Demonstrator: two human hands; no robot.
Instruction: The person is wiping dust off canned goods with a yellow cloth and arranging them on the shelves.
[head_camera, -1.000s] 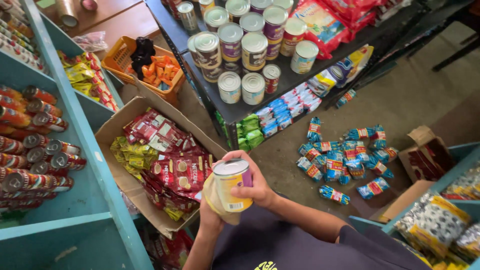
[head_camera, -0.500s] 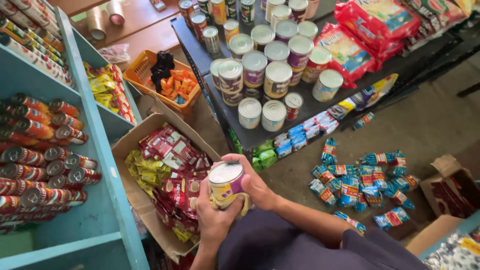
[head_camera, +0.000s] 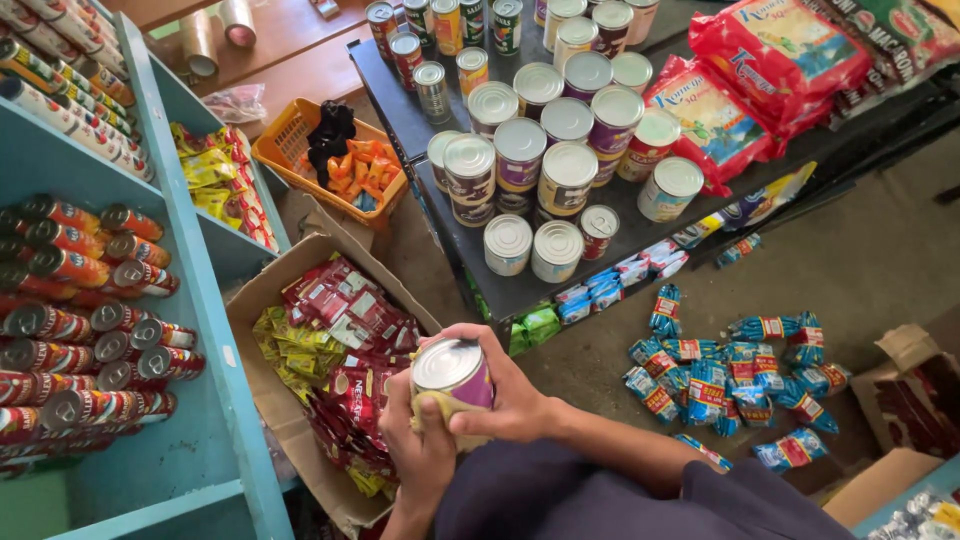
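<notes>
Both of my hands hold one tin can (head_camera: 452, 372) with a silver lid and a purple-and-yellow label, close to my body at the bottom middle. My left hand (head_camera: 417, 450) grips it from below and the left. My right hand (head_camera: 515, 385) wraps around its right side, fingers over the rim. The can hangs over the near edge of an open cardboard box (head_camera: 262, 290) full of red and yellow sachets (head_camera: 345, 330).
A dark low shelf (head_camera: 480, 265) ahead carries several tins (head_camera: 545, 170) and red bags (head_camera: 770, 60). Blue shelving (head_camera: 205, 330) at left holds stacked red cans. An orange basket (head_camera: 280, 140) sits behind the box. Blue packets (head_camera: 735, 375) lie on the floor at right, by another carton (head_camera: 905, 345).
The can has come down and closer to my body, turned so its lid faces up. The view has shifted, bringing the shelf of tins nearer the centre.
</notes>
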